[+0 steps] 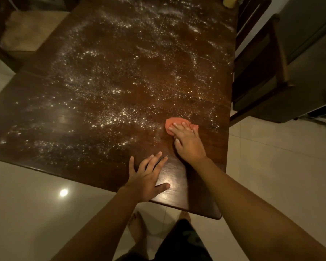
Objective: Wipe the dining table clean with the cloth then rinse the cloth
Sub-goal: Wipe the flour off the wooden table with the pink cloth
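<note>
- A person stood at the near corner of a dark wooden table (196, 87), seen from above by a camera on the head.
- White powder (109, 117), like flour, lay scattered over most of the table, thick across the middle and far end.
- The right hand (188, 142) pressed an orange cloth (174, 121) flat on the table near the right edge.
- Its fingers (177, 127) were spread and laid on top of the cloth, pinning it down rather than closed round it.
- The cloth was bunched small, mostly showing beyond the fingertips, just beside the nearest patch of powder.
- The left hand (149, 176) rested open and empty, palm down on the near corner of the table, as a brace.
- The wood around both hands looked bare and shiny; the rest was still dusted.
- A chair (267, 76) stood tucked at the right side, and another seat (26, 32) at the far left.
- Judged from this, wiping had only begun; rinsing was far off.
- The next move likely called for sweeping the cloth leftward and away through the powder, with firm flat pressure, gathering it rather than pushing it off the edge onto the floor (282, 166).
</note>
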